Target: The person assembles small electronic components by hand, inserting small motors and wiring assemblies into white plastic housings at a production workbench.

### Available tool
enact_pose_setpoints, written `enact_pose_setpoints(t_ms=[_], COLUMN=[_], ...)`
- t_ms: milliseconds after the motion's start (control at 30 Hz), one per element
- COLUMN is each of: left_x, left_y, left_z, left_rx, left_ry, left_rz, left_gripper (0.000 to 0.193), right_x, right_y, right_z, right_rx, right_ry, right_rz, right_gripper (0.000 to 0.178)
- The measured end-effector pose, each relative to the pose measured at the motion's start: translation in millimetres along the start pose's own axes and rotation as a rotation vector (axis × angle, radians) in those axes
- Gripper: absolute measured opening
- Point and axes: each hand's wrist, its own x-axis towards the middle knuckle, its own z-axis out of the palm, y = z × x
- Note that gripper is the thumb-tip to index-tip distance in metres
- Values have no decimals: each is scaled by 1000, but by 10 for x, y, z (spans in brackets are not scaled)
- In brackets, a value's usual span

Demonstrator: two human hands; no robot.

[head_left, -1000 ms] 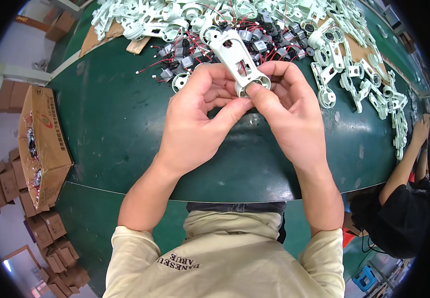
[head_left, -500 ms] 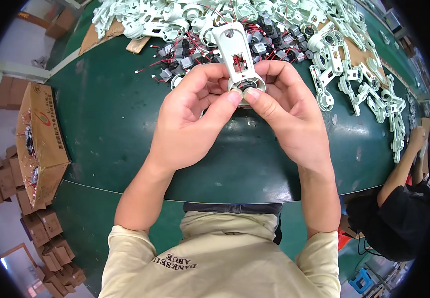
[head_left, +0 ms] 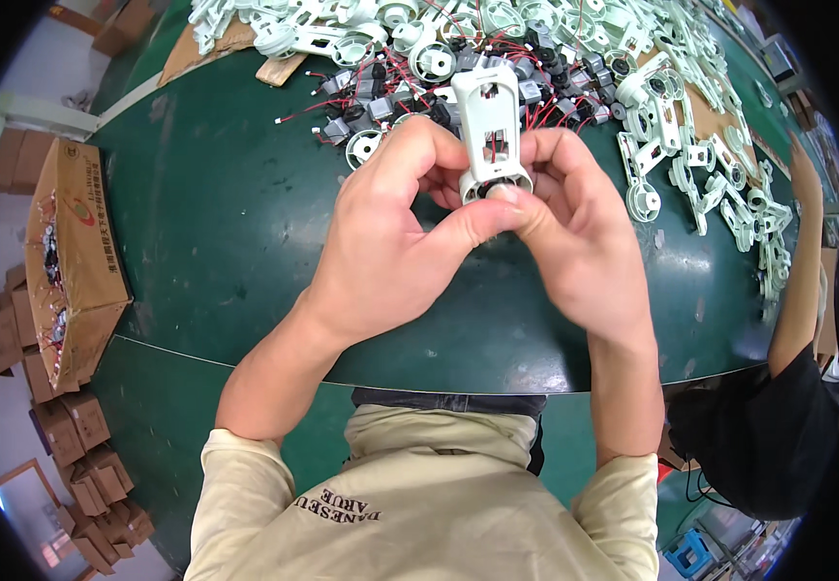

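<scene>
Between my two hands I hold a pale green plastic housing (head_left: pixel 483 108), its long slotted arm pointing away from me and its round ring end toward me. My left hand (head_left: pixel 395 218) grips the ring end from the left, with its thumb laid across the near side. From the right, my right hand (head_left: pixel 574 228) wraps the same end, its thumb pressing beside the other thumb. Something dark sits inside the ring, mostly covered by the thumbs. Red wire shows through the housing's slot. Just beyond lies a heap of small grey and black motors (head_left: pixel 376 102) with red wires.
Many pale green housings (head_left: pixel 652 116) are piled along the far side and right of the green table (head_left: pixel 216 203). A cardboard box (head_left: pixel 85 242) holding motors stands at the left, near stacked cartons (head_left: pixel 71 431). At the right, a co-worker's arm (head_left: pixel 802 261) reaches over the table.
My hands and the housing have shifted slightly right and nearer to me. The left thumb now reaches further across the ring, toward the right thumb. The co-worker's arm has stretched further out.
</scene>
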Motion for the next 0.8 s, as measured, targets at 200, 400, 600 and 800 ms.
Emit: enact_pose_setpoints(t_ms=[200,400,600,800], left_x=[79,134,197,507], left_y=[69,-40,-47,97], left_z=[-139,-213,-302,-957], left_rx=[186,481,593,385], left_ry=[-81,5,211,553], left_rz=[-9,96,212,-17], left_gripper=[46,17,11,17], right_x=[151,59,26,46], right_y=[-126,-186,12,-135], right_z=[-749,-583,-381,-404], right_rx=[-676,-820,-1069,-226], right_ry=[480,397,-115,41], right_rz=[-256,-62,-79,32], right_gripper=[34,18,12,12])
